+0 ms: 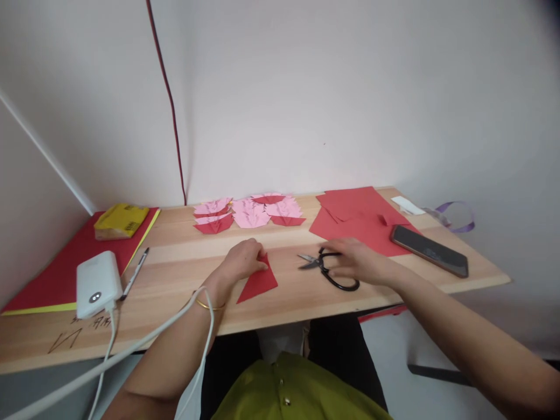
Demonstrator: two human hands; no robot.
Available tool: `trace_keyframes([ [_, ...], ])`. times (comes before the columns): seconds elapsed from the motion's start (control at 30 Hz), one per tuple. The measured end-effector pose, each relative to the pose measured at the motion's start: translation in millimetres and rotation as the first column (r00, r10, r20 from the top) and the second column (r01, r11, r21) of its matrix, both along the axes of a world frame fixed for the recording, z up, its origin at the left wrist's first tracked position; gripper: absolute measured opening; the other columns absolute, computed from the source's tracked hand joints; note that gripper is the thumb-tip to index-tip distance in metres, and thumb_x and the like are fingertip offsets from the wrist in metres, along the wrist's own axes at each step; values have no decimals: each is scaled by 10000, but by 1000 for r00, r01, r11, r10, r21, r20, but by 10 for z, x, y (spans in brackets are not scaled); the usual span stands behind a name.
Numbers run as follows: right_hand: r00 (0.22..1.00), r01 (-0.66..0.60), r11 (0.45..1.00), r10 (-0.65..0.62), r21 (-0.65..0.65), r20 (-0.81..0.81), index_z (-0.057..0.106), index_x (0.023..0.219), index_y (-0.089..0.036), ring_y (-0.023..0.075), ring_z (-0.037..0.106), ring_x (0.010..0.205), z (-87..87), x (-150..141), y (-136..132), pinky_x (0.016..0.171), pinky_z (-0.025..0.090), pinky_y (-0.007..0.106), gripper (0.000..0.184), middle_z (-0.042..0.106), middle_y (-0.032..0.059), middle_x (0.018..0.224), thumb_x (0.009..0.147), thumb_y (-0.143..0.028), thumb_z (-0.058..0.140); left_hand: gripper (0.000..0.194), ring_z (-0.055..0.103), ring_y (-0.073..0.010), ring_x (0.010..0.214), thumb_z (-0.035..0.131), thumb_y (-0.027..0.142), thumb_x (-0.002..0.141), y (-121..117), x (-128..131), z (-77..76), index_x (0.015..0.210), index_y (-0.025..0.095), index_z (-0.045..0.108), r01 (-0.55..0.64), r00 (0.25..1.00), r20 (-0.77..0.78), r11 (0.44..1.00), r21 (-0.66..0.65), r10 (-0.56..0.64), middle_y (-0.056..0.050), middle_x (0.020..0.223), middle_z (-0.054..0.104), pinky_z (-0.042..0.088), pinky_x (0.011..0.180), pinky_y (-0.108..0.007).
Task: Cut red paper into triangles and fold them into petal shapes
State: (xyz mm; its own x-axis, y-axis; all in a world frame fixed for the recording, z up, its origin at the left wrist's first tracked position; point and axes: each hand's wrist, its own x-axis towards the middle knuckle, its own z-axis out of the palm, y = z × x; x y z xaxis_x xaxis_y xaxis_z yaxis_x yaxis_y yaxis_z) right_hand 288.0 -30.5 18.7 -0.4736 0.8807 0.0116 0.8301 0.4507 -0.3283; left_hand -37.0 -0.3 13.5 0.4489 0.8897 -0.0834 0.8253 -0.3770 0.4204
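Note:
My left hand [245, 259] pinches the upper edge of a folded red paper [261, 283], a pointed piece that lies on the wooden table. To its right is a pair of scissors [322, 263] with black handles and its short metal blades a little apart. The fingers of my right hand [355, 260] are closed about the upper handle loop, while the lower loop shows below them. Both hands are low over the table, and the scissors' blades point toward the red paper without touching it.
Pink and red cut papers [250, 213] line the wall side. Red sheets [350, 210] and a phone [429, 251] are at right. At left are a power bank [98, 282] with white cable, a pen [135, 273] and a yellow packet [121, 221] on a red sheet.

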Motion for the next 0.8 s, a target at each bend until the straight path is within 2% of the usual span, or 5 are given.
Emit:
trace_keyframes([
  [0.2,997,-36,999,34,35,66,551,1180,-249,263,547,1030,15,-245,-175,917,368,435,432,585,103,1123,752,-300,581,68,551,-146,644,607,230,678,8,28,-51,697,178,566,-109,920,362,986,-125,147,-5,697,600,388,590,-256],
  [0.43,963,268,920,-267,285,-42,591,1047,-224,311,543,991,-78,33,159,904,338,510,352,598,113,1016,722,-356,622,489,606,-136,588,746,238,580,0,147,-36,985,212,473,-27,264,841,876,-482,472,25,726,642,472,580,-263],
  [0.63,900,434,847,-395,308,-183,653,919,-216,382,483,1042,16,-44,423,887,326,561,295,577,141,1018,695,-407,673,440,603,-116,576,772,223,572,32,206,-74,924,179,511,-55,60,859,860,-506,509,23,697,642,479,589,-249],
  [0.73,889,203,979,-171,31,-425,636,936,-221,235,565,893,73,-625,389,791,437,390,268,629,76,934,803,-442,564,376,587,-102,547,780,221,561,38,244,-96,829,162,522,-57,9,858,856,-513,514,22,670,633,464,568,-231],
  [0.8,812,76,977,-176,-199,-556,622,938,-199,169,571,736,35,-1032,384,661,447,303,316,632,38,822,790,-473,569,359,577,-97,535,783,220,556,47,251,-113,799,157,527,-66,-8,860,858,-509,510,29,646,621,455,559,-223],
])
